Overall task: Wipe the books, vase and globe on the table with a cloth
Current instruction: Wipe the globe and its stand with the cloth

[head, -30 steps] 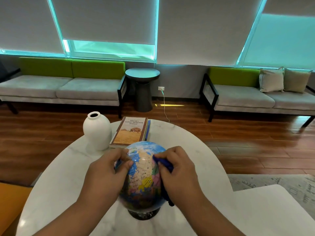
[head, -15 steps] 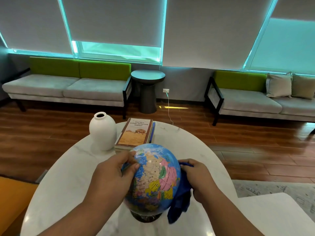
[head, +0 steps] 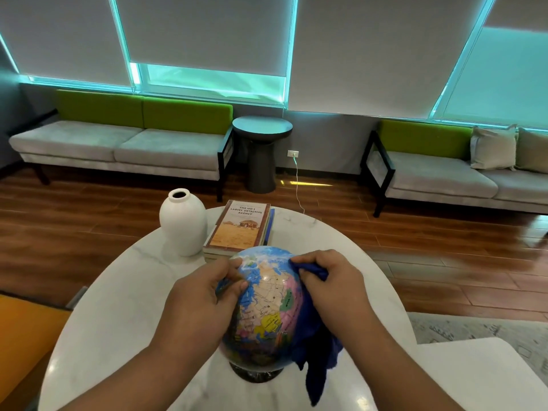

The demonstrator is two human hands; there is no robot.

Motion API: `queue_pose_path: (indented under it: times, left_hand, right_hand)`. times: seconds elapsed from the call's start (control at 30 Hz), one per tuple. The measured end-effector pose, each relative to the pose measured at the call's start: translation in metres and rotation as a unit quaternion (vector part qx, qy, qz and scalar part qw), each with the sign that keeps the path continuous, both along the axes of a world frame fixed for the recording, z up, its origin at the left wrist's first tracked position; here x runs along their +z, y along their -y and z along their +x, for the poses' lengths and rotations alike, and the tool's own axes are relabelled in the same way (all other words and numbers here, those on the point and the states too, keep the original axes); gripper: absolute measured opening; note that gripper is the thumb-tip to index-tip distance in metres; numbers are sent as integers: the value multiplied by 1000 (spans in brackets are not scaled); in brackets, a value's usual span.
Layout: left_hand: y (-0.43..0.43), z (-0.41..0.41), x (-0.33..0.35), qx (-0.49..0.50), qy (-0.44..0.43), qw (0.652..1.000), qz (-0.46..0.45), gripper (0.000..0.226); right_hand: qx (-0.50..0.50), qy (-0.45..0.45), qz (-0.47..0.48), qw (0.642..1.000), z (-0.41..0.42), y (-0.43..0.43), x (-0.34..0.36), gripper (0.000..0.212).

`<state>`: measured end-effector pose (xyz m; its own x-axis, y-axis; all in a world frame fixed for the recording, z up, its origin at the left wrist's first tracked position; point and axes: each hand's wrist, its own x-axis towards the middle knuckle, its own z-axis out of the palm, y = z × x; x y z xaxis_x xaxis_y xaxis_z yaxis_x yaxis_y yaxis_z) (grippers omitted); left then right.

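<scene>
Blue cloth (head: 317, 351), dark and soft, sits bunched in my right hand (head: 329, 280). The fingers are curled tight round it and press it onto the upper right of the multicoloured map globe (head: 267, 304). The cloth's loose end hangs past the globe's dark round base at about 5 o'clock. My left hand (head: 201, 304) wraps the sphere's side at 9 o'clock, thumb and fingers curled on the surface to brace it.

In the head view, the only one I have, the globe stands near the close edge of the round white marble worktop (head: 118, 307). Beyond it at 12 o'clock lies the stack of books (head: 237, 226), a tan paperback on top. Just beside them at 11 o'clock the white egg-shaped ceramic vase (head: 183, 222) stands upright.

I judge the globe to be partway wiped: the cloth covers its right flank, while the front and left sides remain to be passed over. Nothing shows me whether the books or the vase have been wiped, so I count them as possibly left.
</scene>
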<state>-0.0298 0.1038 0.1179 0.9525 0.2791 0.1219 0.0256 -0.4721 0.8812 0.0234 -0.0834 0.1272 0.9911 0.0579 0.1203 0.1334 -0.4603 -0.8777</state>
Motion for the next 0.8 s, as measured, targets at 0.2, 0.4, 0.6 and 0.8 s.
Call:
queue_pose_path:
  times: [0.2,0.4,0.6,0.8]
  left_hand:
    - [0,-1,-2,-4,9,1000,21,15]
    - [0,-1,-3,-11,15,1000,21,17]
    - [0,-2,-5,-14,8,999,42,13]
    - [-2,-1,-7,-16,3,998,53,8]
  right_hand:
    - [-78,-32,-22,996,6,5,-9,21]
    - [48,83,-101,990,-24,-19,6,19]
    - [-5,59,-107,992,-9,-7,13,19]
    - [111,99,-188,971,-26,-28,19,23]
